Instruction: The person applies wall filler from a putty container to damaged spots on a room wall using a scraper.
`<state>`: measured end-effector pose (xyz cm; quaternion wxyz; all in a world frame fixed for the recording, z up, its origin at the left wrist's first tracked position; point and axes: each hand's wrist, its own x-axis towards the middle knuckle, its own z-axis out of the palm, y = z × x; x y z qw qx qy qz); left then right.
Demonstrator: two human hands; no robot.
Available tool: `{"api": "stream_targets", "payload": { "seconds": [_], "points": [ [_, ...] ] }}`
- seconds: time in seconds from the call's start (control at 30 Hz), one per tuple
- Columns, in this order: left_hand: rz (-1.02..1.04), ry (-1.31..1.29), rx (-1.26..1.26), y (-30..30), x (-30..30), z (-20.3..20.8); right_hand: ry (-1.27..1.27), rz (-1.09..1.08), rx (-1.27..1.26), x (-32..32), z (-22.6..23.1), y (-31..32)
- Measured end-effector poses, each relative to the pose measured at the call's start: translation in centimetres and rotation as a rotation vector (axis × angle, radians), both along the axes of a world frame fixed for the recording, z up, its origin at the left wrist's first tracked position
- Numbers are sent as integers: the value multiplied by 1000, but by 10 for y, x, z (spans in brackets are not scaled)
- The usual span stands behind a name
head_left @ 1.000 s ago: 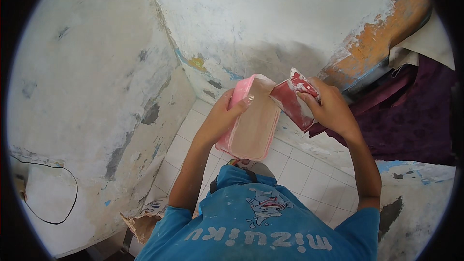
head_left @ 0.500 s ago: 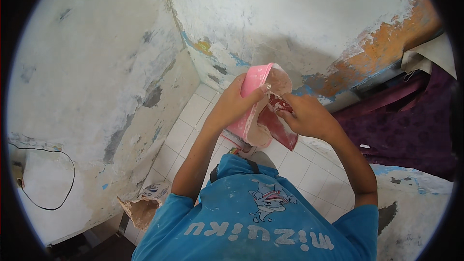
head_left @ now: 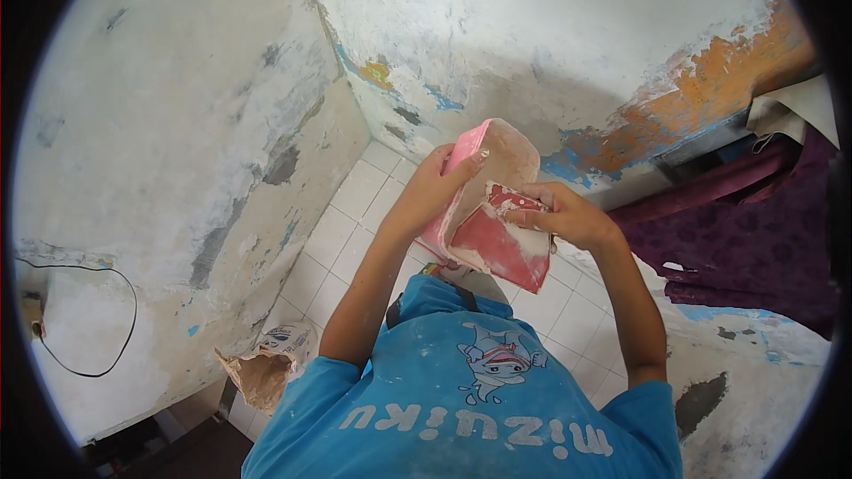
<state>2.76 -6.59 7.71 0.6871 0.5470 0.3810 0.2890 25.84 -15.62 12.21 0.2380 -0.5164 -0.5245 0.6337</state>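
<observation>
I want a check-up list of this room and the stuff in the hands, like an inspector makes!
Surface: white tiled floor, dusty.
Job's things: pink tray coated with white paste; red scraper laid against it.
Clutter: torn paper sack on the floor by the wall.
Hands: left hand grips the tray's edge; right hand holds the scraper.
Cables: black wire looping on the left wall.
Surroundings: patchy plastered walls with orange and blue paint remnants; purple cloth at right.
</observation>
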Motion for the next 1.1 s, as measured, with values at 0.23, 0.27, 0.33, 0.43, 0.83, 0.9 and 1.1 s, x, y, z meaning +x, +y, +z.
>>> {"api": "stream_targets", "payload": {
  "seconds": [0.23,0.27,0.33,0.43,0.83,0.9,1.1],
  "points": [
    [71,-209,-150,1,2,-2,499,-265,-122,10,-23,-16],
    [87,-267,-202,0,2,-3,592,-319,-96,14,-25,-18],
    [98,-332,-232,0,6,-6,628,-333,-55,23,-29,-18],
    [152,-411,-309,0,15,-27,695,-528,47,19,-31,-18],
    [207,-614,-302,-13,48,11,891,-549,577,96,28,40],
    [208,-607,-313,-7,47,8,134,-843,1042,87,129,51],
    [194,-641,-329,6,43,20,-1003,-743,1764,100,297,74]
  ]
}}
